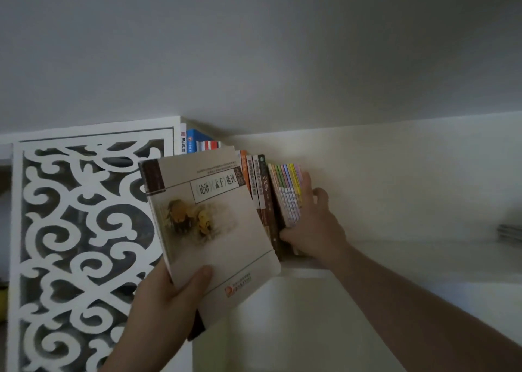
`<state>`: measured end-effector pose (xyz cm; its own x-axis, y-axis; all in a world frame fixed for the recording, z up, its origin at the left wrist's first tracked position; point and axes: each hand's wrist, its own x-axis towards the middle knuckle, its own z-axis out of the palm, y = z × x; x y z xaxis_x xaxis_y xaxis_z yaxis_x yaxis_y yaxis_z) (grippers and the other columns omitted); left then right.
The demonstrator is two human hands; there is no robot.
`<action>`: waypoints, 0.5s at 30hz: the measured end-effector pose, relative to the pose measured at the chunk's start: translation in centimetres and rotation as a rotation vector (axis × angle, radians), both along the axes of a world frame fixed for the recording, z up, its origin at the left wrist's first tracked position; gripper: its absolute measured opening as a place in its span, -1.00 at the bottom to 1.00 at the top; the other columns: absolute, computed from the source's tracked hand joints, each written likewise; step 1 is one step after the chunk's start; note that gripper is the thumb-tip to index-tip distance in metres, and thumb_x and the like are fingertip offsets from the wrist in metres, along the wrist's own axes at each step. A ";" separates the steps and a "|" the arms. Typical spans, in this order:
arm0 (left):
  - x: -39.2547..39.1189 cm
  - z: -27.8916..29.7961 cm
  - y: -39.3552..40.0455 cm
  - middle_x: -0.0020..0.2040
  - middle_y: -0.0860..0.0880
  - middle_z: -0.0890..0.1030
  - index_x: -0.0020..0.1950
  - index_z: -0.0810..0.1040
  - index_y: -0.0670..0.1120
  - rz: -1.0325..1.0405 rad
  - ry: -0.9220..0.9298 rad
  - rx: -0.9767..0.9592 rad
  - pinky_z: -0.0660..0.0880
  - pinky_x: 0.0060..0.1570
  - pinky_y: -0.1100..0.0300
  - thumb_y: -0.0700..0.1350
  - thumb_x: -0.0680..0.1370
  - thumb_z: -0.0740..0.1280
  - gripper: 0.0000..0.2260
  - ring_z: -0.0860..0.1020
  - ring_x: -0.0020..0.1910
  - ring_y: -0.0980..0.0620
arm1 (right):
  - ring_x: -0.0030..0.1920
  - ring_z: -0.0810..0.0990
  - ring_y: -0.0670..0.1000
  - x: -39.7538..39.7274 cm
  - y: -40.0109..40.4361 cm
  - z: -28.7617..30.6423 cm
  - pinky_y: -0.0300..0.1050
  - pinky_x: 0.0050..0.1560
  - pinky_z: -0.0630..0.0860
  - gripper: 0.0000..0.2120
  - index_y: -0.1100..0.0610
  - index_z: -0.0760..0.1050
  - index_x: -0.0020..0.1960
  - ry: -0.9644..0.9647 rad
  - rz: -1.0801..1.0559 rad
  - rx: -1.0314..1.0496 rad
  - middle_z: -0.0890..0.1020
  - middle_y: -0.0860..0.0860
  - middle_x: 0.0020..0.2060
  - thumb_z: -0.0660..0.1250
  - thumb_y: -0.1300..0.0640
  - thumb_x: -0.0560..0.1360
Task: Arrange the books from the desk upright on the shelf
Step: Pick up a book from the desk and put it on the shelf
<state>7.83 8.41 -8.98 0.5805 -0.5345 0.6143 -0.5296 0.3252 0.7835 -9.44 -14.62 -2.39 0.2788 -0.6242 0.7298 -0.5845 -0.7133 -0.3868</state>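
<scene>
Left of the shelved row braced by the right hand, the left hand grips a pale book, long axis near upright.

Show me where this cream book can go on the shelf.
Free: the bare shelf board between the right hand at the thin coloured books and the flat stack far right. Crowded: left of that, upright spines fill the row to the carved panel. The left hand holds the cream book.

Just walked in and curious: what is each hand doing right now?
Left hand: grips the cream-covered book by its lower corner.
Right hand: holds the thin colourful books at the row's end on the shelf.
</scene>
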 end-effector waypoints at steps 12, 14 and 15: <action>-5.9 4.9 -11.0 0.18 0.05 0.57 0.25 0.41 0.07 0.144 -0.257 -0.087 0.70 -0.08 0.02 -0.10 0.64 0.34 -0.78 0.62 0.16 -0.01 | 0.20 0.60 0.21 -10.9 -4.2 0.9 -0.02 0.06 0.48 0.32 -0.32 -0.45 0.59 -0.188 -0.055 0.032 0.52 -0.01 0.46 0.58 0.02 0.34; -6.8 5.5 -13.4 0.33 0.04 0.43 0.47 0.25 0.10 0.189 -0.318 -0.083 0.65 0.08 0.02 -0.13 0.64 0.31 -0.56 0.49 0.29 0.04 | 0.19 0.59 0.21 -12.7 -4.8 0.7 -0.01 0.07 0.47 0.32 -0.28 -0.43 0.61 -0.220 -0.067 0.027 0.51 0.00 0.46 0.59 0.05 0.35; -7.3 5.7 -14.3 0.39 0.03 0.36 0.59 0.11 0.12 0.191 -0.360 -0.072 0.60 0.10 0.10 -0.16 0.63 0.32 -0.39 0.42 0.27 0.11 | 0.18 0.58 0.21 -13.1 -4.9 0.6 0.00 0.08 0.48 0.32 -0.28 -0.43 0.61 -0.225 -0.064 0.030 0.51 0.01 0.46 0.59 0.05 0.35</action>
<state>0.52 -5.94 -3.30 0.4060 -0.3862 0.8283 -0.8218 0.2421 0.5157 -22.53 -19.51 -1.79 0.0705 -0.6575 0.7501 -0.5249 -0.6639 -0.5326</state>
